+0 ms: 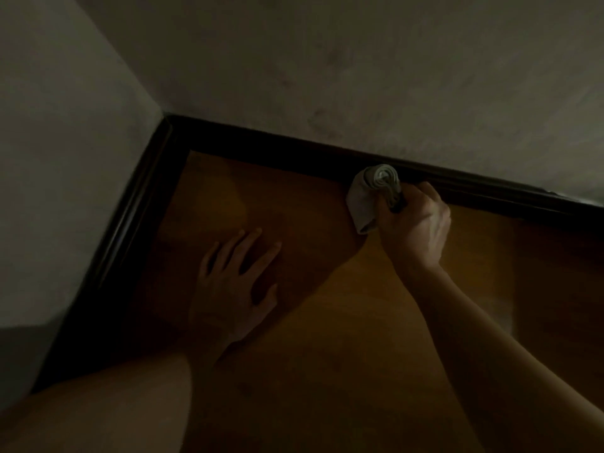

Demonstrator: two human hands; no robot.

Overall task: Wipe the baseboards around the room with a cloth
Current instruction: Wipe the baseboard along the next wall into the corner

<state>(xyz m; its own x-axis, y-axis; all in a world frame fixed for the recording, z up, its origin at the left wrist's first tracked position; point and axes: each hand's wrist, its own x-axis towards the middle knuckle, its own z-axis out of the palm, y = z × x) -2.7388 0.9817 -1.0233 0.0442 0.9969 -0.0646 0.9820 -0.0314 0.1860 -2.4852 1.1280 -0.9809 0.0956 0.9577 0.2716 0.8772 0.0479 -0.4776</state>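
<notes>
1. dim room: a pale back wall point(359, 76) and a pale side wall point(65, 158) meet above the baseboard corner point(170, 122), which sits in the upper left of the view.
2. wooden floor point(327, 338), orange-brown, spreads from that corner toward the camera and is darker in shadow close to it.
3. dark, glossy baseboard point(277, 148) runs in two lengths from the corner: one to the right along the back wall, one down and to the left along the side wall.
4. left hand point(232, 289) lies palm down on the floor, a little out from the corner, between the two lengths. its fingers point(248, 246) are straight and spread, grasping nothing.
5. right hand point(415, 223) is farther to the right of the corner, up against the back-wall length. its fingers are clenched round the cloth.
6. cloth point(369, 194), pale grey and bunched into a roll, sticks out of the fist on the corner side. its rolled end touches the baseboard's face. a loose fold hangs down toward the floor, and i cannot tell whether it touches.
</notes>
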